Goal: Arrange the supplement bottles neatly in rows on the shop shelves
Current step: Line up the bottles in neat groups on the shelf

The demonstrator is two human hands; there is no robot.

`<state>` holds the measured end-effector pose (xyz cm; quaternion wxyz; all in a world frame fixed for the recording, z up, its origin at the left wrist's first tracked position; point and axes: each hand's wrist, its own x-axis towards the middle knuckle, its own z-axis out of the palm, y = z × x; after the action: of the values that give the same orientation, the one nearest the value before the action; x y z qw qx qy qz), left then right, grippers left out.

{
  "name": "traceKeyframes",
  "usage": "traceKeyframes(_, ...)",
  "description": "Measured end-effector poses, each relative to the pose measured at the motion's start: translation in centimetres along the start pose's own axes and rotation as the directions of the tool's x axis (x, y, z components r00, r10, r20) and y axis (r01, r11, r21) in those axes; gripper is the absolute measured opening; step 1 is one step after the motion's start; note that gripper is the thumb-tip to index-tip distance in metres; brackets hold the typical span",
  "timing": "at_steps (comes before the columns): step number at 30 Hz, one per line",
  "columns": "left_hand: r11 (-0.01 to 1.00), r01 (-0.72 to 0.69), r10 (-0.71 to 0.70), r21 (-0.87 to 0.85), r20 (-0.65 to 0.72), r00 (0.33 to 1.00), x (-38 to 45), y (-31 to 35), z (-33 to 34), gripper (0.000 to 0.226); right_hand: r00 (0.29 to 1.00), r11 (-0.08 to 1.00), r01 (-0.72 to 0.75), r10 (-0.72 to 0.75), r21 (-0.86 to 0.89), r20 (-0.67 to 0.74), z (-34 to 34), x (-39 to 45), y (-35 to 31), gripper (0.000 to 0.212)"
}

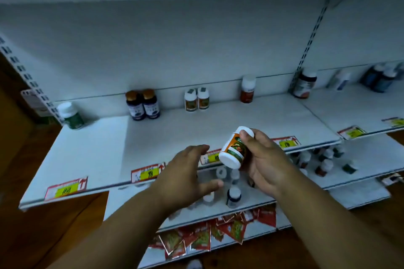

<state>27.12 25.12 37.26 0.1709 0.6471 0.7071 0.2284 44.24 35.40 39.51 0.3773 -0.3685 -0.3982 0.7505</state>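
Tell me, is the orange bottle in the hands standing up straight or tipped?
Tipped. The orange bottle, gripped by the right hand, leans with its white cap up and its base toward the camera.

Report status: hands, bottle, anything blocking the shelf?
Right hand grips orange-label bottle, tilted, above shelf edge. Left hand open, holding nothing. Matching pair upright at back; shelf space before them free.
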Motion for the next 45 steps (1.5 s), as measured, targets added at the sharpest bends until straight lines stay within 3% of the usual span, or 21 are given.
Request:
traceKeyframes(3,0.999,0.026,-0.028,0.032,0.051,0.998,4.6,-1.9,-0.1,0.087,0.99,0.988,0.084,-0.098,-0.129,-0.104,0.2,4.7,-0.7,0.021)
traceKeyframes(7,0.988,0.101,-0.103,0.117,0.011,0.995,10.3,-4.9,0.0,0.084,0.942,0.782,0.185,-0.313,-0.596,-0.118,0.5,10.7,-1.1,0.04)
traceKeyframes(13,0.945,0.326,-0.323,0.032,-0.064,0.944,15.1,-8.5,0.7,0.089,0.942,0.478,0.3,-0.285,-0.825,0.177,3.2,18.1,-0.1,0.045)
traceKeyframes(16,0.928,0.37,-0.368,0.028,-0.073,0.927,16.7,-9.1,0.6,0.095,0.905,0.321,0.412,-0.252,-0.853,0.342,4.0,21.4,0.8,0.051)
traceKeyframes(19,0.917,0.393,-0.388,0.071,-0.07,0.919,18.1,-9.6,0.6,0.1,0.885,0.218,0.45,-0.239,-0.866,0.4,4.6,23.6,1.4,0.055)
traceKeyframes(26,0.897,0.391,-0.382,0.207,-0.083,0.921,20.7,-11.2,1.5,0.107,0.828,0.147,0.528,-0.309,-0.837,0.468,5.2,25.7,1.9,0.049)
traceKeyframes(31,0.914,0.357,-0.338,0.192,-0.127,0.933,21.6,-11.6,1.7,0.096,0.843,0.147,0.493,-0.325,-0.858,0.429,6.1,25.6,2.0,0.041)
traceKeyframes(37,0.93,0.321,-0.32,0.18,-0.038,0.947,20.4,-12.4,0.9,0.097,0.877,0.216,0.414,-0.355,-0.885,0.323,6.2,22.8,2.6,0.056)
traceKeyframes(40,0.908,0.382,-0.386,0.171,-0.011,0.922,18.5,-12.0,0.3,0.104,0.891,0.212,0.384,-0.341,-0.899,0.301,5.0,20.3,3.0,0.059)
traceKeyframes(45,0.915,0.37,-0.367,0.161,-0.05,0.929,12.3,-9.9,0.0,0.1,0.892,0.234,0.389,-0.338,-0.891,0.301,3.8,15.3,4.3,0.048)
